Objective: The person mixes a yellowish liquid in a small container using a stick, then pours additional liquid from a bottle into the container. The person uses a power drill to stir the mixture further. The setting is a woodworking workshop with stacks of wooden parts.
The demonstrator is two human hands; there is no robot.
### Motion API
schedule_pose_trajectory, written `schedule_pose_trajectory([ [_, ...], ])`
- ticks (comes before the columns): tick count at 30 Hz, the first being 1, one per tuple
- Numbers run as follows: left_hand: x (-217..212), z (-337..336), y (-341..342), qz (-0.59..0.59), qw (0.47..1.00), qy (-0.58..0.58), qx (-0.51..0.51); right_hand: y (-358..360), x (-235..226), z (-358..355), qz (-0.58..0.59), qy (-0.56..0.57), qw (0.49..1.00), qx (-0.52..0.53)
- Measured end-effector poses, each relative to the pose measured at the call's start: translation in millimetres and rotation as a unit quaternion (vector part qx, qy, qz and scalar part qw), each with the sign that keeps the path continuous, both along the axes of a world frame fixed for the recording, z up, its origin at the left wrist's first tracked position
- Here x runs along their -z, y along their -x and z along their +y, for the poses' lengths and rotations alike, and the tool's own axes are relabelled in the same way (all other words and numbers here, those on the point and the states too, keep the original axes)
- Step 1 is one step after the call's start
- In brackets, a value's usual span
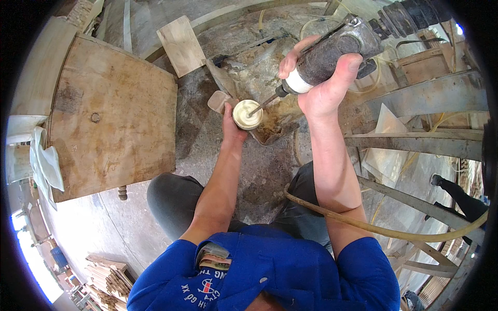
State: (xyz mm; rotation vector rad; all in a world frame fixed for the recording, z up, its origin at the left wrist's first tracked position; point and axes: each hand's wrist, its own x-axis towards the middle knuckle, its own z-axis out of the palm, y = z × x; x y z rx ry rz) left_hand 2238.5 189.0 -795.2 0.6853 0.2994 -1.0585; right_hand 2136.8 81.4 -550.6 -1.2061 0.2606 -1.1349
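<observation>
My left hand (231, 126) is closed round a small round cup (241, 123) of creamy, pale yellow liquid. A flat tan flap or lid (220, 102) sticks out beside the cup; whether it is joined to it I cannot tell. Up at the right, my right hand (326, 98) grips a dark, worn power drill (324, 62) with a white band near its front. From the drill a thin metal rod (265, 103) slants down to the left, its end dipping into the liquid. The cup's lower side is mostly hidden by my fingers.
A stained wooden board top (114, 119) stands at left, a loose wood piece (181, 46) beyond it. Metal frame bars (425, 142) fill the right side. A yellowish hose (384, 228) crosses my right arm. Stacked wood strips (109, 280) lie lower left; another person's dark-clothed leg (461, 199) shows far right.
</observation>
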Motion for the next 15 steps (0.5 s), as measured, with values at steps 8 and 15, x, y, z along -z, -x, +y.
schedule_pose_trajectory([
  [8,1.3,4.0,-0.2,0.043,0.998,0.034,0.029,1.2,0.9,0.8,0.007,0.003,1.0,-0.027],
  [15,0.4,4.7,3.4,0.032,0.999,0.027,-0.033,-0.4,-3.1,11.1,0.02,0.021,0.998,-0.064],
])
